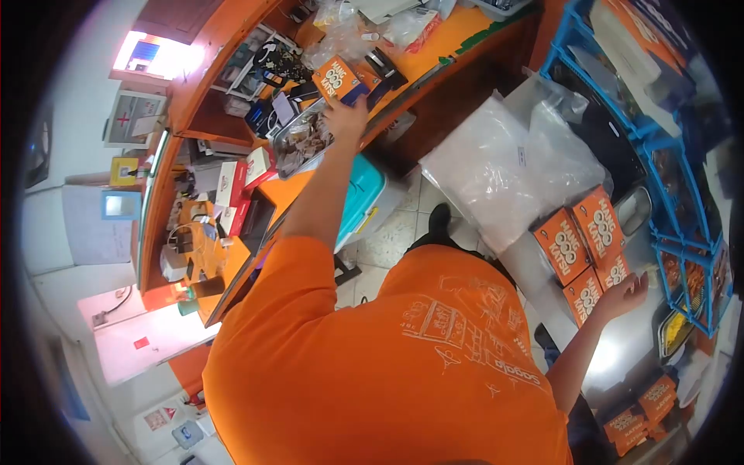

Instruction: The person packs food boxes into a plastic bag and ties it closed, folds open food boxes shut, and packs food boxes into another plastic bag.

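From where I stand, the person in the orange shirt point(387, 372) has an arm out to either side. The left hand point(346, 118) is up at the far left desk point(306, 184), fingers at the near edge of an orange box point(335, 78) with white MANG KATSU lettering; I can't tell whether they are pinching it or only laid against it. That box sits tilted toward us, just beyond a metal tray point(312, 164) full of small packets point(302, 139), with a black patterned bag point(277, 63) to its left. Further left along the same desk are red-and-white boxes point(232, 184), and a turquoise-lidded bin point(360, 190) stands on the floor just right of the desk. The right hand point(625, 296) is turned palm up at the metal desk point(632, 337), fingers loosely spread and a little curled, with nothing in it. It is right by a cluster of four orange boxes point(561, 246) in the same print; whether it touches them I can't make out. Clear plastic bags point(488, 155) lie on the far side of that cluster, a blue rack point(673, 182) stands to the right, and more orange cartons point(657, 399) sit at the near right.
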Action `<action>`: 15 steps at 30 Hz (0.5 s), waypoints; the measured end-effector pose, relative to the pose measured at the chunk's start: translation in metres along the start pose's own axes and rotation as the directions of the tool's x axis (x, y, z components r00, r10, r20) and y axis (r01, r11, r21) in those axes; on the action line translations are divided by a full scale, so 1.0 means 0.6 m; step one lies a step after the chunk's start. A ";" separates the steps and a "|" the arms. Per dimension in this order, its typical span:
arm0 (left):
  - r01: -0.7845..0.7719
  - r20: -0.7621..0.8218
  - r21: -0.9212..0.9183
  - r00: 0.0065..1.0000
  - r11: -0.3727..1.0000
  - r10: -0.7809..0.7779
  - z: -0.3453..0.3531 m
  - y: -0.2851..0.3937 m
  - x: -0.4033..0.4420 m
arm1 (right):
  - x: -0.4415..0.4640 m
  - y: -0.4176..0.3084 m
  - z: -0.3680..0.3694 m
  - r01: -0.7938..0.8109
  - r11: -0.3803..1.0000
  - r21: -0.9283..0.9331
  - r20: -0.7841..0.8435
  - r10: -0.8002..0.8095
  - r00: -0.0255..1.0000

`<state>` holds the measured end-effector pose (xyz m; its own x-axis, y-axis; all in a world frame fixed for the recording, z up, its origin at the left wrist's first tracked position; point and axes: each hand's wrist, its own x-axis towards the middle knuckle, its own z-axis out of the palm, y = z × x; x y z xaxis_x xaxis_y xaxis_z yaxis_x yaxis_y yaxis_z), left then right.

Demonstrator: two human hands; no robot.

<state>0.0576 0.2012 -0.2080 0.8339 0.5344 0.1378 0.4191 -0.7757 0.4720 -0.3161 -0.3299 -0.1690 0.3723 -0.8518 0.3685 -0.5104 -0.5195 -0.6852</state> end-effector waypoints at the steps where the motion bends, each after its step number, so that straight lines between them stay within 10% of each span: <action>1: 0.011 0.015 -0.016 1.000 1.000 -0.011 -0.009 0.009 0.034 | -0.018 -0.043 0.001 -0.007 1.000 0.016 -0.048 0.008 0.999; 4: 0.205 0.183 -0.038 0.964 0.978 -0.195 -0.013 0.022 0.105 | -0.078 -0.111 0.032 0.125 0.992 -0.027 0.019 -0.125 0.992; 6: 0.346 0.220 -0.027 0.917 0.938 -0.332 0.025 0.024 0.141 | -0.137 -0.175 0.087 0.216 0.942 0.256 0.081 -0.244 0.966; 15: 0.282 0.665 -0.444 0.740 0.850 0.102 0.141 -0.061 0.281 | -0.300 -0.352 0.172 -0.282 0.832 0.479 0.768 -0.241 0.593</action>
<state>0.2130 0.2912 -0.2759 0.8985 0.0935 -0.4289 0.4322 -0.3592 0.8271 -0.1955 -0.0597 -0.1554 0.9394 -0.3283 -0.0984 -0.1581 -0.1601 -0.9744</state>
